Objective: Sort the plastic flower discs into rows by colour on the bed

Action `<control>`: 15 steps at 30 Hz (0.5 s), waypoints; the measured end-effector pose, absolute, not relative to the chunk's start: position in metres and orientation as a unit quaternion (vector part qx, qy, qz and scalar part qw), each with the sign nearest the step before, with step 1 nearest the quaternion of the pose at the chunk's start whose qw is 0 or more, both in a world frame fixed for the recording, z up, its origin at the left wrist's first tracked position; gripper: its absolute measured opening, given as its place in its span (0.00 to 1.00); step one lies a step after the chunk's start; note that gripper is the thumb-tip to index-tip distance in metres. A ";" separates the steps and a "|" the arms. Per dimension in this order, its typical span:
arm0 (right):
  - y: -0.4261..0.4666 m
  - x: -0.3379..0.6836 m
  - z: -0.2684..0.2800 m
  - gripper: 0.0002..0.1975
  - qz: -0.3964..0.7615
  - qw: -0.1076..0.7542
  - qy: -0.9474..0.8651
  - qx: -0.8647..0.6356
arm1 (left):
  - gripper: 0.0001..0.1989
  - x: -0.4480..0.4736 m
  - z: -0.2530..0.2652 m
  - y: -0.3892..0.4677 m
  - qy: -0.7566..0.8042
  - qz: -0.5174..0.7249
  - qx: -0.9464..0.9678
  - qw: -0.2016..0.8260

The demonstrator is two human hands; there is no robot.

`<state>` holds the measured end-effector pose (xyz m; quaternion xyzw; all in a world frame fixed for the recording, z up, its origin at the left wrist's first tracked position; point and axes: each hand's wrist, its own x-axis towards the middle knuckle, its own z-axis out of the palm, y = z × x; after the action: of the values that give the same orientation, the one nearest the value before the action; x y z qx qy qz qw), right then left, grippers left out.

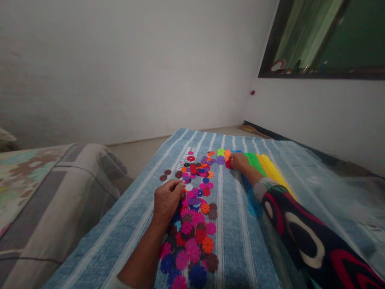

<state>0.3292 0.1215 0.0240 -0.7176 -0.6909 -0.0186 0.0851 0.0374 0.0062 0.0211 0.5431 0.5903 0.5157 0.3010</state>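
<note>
Loose plastic snowflake discs (192,249) in pink, red, orange, blue, purple and brown lie in a long heap on the striped cloth. My left hand (168,198) is at the heap's left edge, thumb and fingers pinched together; whatever is between them is too small to make out. Farther right, my right hand (240,162) reaches across with its fingers closed at a red snowflake disc (228,164). Close by lie a purple disc (220,160) and a lime disc (220,152). Rows of green discs (254,160) and yellow discs (273,170) run beside my right wrist.
Blue discs (255,204) lie partly under my right forearm. Clear plastic bags (339,196) cover the right side of the striped cloth (126,237). A few brown discs (164,177) lie left of the heap. A fabric-covered seat or bed (90,180) stands to the left.
</note>
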 end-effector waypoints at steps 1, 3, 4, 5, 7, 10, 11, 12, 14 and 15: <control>0.121 0.329 0.024 0.16 -0.020 0.083 -0.690 -0.718 | 0.09 0.037 0.021 0.006 0.592 0.516 0.541 0.302; 0.120 0.330 0.023 0.16 -0.023 0.083 -0.688 -0.721 | 0.10 0.036 0.021 0.007 0.595 0.518 0.533 0.304; 0.119 0.330 0.023 0.16 -0.024 0.084 -0.687 -0.722 | 0.10 0.034 0.020 0.008 0.597 0.519 0.531 0.303; 0.118 0.330 0.023 0.16 -0.025 0.085 -0.685 -0.723 | 0.10 0.033 0.019 0.009 0.599 0.521 0.529 0.301; 0.115 0.330 0.024 0.16 -0.023 0.087 -0.683 -0.725 | 0.10 0.030 0.016 0.012 0.601 0.523 0.529 0.294; 0.108 0.325 0.029 0.16 -0.016 0.086 -0.686 -0.722 | 0.11 0.025 0.014 0.015 0.605 0.527 0.525 0.283; 0.104 0.321 0.031 0.16 -0.012 0.085 -0.689 -0.720 | 0.11 0.024 0.015 0.015 0.609 0.528 0.520 0.282; 0.099 0.315 0.033 0.16 -0.009 0.086 -0.693 -0.716 | 0.12 0.023 0.017 0.014 0.614 0.528 0.514 0.282; 0.085 0.301 0.036 0.17 0.000 0.090 -0.708 -0.701 | 0.12 0.022 0.023 0.012 0.626 0.527 0.498 0.289; 0.075 0.292 0.036 0.17 0.007 0.093 -0.720 -0.688 | 0.12 0.021 0.026 0.011 0.631 0.525 0.491 0.293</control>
<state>0.2919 0.0749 0.0361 -0.6876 -0.7201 0.0072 0.0926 0.0206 0.0112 0.0263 0.4906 0.6311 0.5248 0.2926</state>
